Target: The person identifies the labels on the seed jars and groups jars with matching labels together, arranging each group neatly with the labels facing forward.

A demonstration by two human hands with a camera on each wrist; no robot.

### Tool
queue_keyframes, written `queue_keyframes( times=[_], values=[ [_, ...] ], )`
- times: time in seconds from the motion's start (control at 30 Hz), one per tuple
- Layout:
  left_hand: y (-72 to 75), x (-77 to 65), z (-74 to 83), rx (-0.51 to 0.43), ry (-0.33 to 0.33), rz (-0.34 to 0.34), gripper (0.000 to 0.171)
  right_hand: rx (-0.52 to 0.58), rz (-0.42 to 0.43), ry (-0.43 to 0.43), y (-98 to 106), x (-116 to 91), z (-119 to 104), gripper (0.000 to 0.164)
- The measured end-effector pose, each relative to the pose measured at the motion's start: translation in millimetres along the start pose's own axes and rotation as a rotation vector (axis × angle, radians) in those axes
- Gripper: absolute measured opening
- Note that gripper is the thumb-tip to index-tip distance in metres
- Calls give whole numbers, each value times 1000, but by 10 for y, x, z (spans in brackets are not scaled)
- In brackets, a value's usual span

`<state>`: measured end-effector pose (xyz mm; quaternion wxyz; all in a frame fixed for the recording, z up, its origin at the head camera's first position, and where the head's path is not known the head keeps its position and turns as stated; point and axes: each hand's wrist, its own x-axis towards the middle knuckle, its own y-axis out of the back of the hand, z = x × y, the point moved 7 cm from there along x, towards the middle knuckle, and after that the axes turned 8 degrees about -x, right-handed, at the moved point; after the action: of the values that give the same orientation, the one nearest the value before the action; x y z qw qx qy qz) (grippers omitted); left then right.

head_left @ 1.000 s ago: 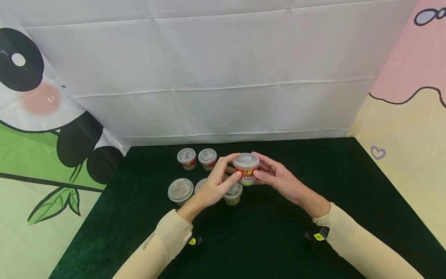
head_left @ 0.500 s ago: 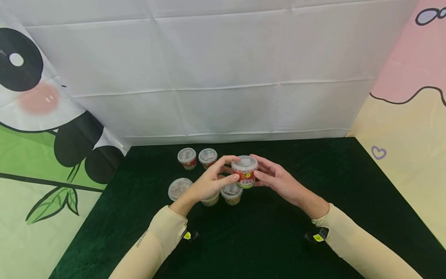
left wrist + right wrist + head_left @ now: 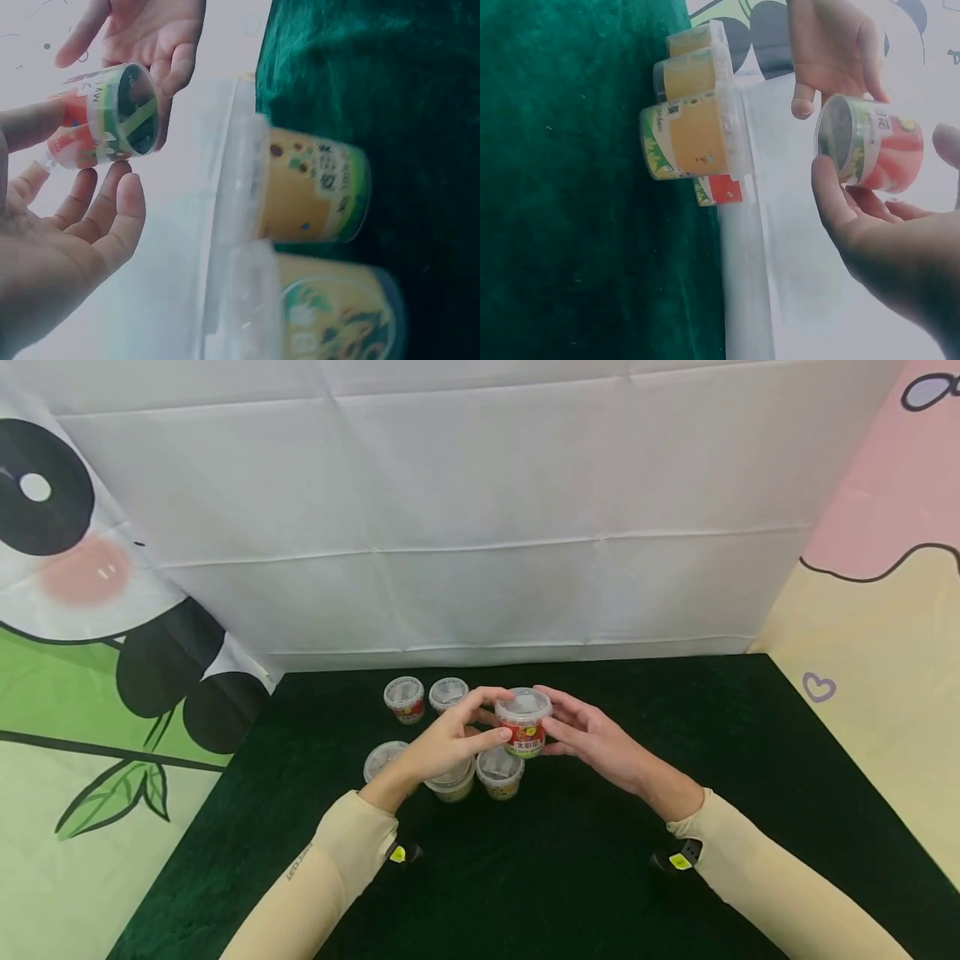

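Observation:
Raised above the table is a small clear-lidded plastic cup (image 3: 524,727) with a red and green printed label, upright between both hands. My left hand (image 3: 457,732) grips it from the left, thumb on the label and index finger at the lid, as the left wrist view also shows. On the other side my right hand (image 3: 592,737) holds it with thumb and fingertips. Just below and in front, a yellowish lidded cup (image 3: 501,774) stands on the cloth. Beside that, another yellowish cup (image 3: 452,783) is partly covered by my left hand.
Two red-labelled cups, one at the far left (image 3: 405,700) and one partly hidden (image 3: 448,693), stand behind my left hand. A further lidded cup (image 3: 384,758) sits under the left wrist. Dark green cloth (image 3: 570,868) covers the table; a white sheet (image 3: 480,602) hangs behind.
The held cup and both hands have shifted slightly left, dipping a little and rising again. My left forearm has moved left, uncovering more of the middle yellowish cup.

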<state>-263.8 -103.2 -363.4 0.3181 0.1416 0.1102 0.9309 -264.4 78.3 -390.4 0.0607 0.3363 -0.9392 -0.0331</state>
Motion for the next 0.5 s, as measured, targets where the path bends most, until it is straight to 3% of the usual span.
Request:
queue_keyframes(
  times=[0.27,0.5],
  values=[
    [224,212,79,160,32,-29,41,-12,5,-14,88,248,-7,66],
    [419,436,2,376,110,-22,37,-177,6,-5,153,529,58,72]
  ],
)
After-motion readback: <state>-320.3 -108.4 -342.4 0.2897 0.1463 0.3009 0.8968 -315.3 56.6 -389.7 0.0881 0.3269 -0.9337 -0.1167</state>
